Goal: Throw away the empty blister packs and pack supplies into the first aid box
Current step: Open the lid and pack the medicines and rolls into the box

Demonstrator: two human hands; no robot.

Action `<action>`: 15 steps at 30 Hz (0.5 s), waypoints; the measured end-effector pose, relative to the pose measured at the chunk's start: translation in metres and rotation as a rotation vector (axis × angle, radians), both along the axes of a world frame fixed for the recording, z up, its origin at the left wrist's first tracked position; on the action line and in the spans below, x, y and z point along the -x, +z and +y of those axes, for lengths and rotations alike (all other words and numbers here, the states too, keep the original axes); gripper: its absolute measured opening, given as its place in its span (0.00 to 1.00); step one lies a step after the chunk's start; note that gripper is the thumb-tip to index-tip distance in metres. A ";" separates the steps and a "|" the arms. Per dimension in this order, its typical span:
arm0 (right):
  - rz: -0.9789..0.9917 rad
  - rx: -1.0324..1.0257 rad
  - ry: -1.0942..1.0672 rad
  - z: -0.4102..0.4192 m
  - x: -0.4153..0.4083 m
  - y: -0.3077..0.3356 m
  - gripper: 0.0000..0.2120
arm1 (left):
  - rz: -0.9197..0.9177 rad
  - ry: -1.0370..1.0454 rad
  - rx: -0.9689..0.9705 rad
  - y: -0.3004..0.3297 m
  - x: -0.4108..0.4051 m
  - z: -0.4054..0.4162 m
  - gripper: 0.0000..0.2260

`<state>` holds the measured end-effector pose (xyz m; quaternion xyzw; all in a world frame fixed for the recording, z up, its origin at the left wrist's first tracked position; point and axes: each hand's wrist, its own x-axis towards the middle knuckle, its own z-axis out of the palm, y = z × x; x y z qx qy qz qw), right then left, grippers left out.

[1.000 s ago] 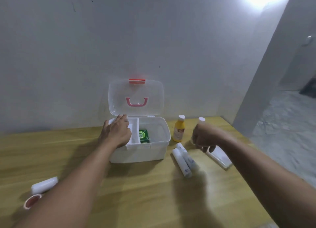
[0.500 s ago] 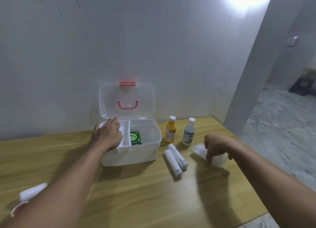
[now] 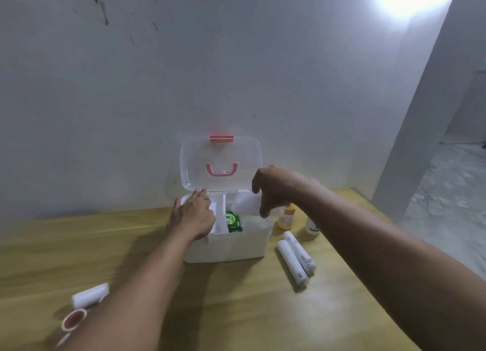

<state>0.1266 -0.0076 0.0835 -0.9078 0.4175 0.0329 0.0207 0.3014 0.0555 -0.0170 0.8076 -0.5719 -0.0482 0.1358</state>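
Observation:
The white first aid box (image 3: 231, 246) stands open on the wooden table (image 3: 236, 311), its clear lid (image 3: 189, 166) with a pink handle leaning against the wall. A green packet (image 3: 233, 222) lies inside. My left hand (image 3: 193, 216) rests flat on the box's left rim and inner tray. My right hand (image 3: 276, 189) holds a flat white packet (image 3: 244, 204) tilted just above the box's right compartment. Two white rolls (image 3: 295, 257) lie to the right of the box.
An orange bottle (image 3: 286, 218) and a white bottle (image 3: 311, 227) stand behind my right forearm. A white roll (image 3: 90, 295) and a red-centred tape roll (image 3: 75, 319) lie at the front left. The table's right edge drops to a grey floor (image 3: 447, 206).
My right hand picked the white packet up from the table at the right and carried it left, over the open box. The left hand stayed on the box.

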 end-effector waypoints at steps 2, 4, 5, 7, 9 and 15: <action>0.050 0.042 0.041 -0.007 -0.015 -0.011 0.28 | 0.001 0.000 0.009 0.001 0.001 0.000 0.24; 0.053 0.015 0.066 -0.015 -0.026 -0.022 0.27 | 0.000 0.002 0.018 0.001 0.000 0.001 0.24; 0.049 0.007 0.072 -0.017 -0.029 -0.026 0.27 | 0.003 0.004 0.018 0.001 0.000 0.001 0.24; 0.042 0.024 0.080 -0.019 -0.034 -0.032 0.25 | 0.006 -0.002 0.021 0.000 0.000 0.001 0.23; 0.039 0.051 0.090 -0.019 -0.036 -0.036 0.23 | 0.009 -0.006 0.025 0.000 0.000 0.001 0.23; 0.038 0.081 0.156 -0.023 -0.033 -0.038 0.23 | 0.000 -0.007 0.020 -0.001 -0.002 -0.001 0.23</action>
